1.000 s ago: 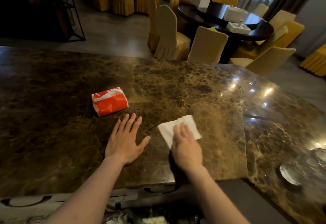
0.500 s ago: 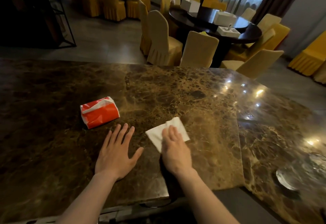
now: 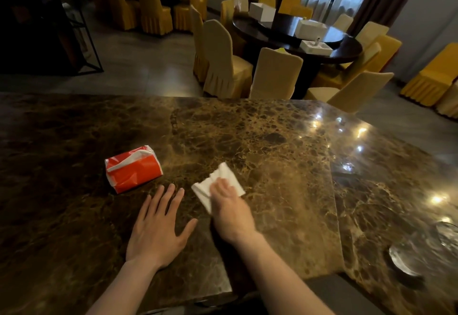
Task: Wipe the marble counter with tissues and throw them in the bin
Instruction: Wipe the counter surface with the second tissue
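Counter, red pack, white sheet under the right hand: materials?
Counter: polished brown marble by the look; veined, with sharp lamp reflections. Red pack: glossy plastic film, probably; creased and shiny, white tissue at the slit. White sheet: soft matte tissue paper, crumpled under the right hand.

A: What's hidden?
B: The right hand (image 3: 229,212), motion-blurred, covers the tissue's (image 3: 224,174) near part.
A: Cut off?
B: The tabletop (image 3: 285,166) at left and right edges; lower-right glassy object (image 3: 406,260) is unclear.
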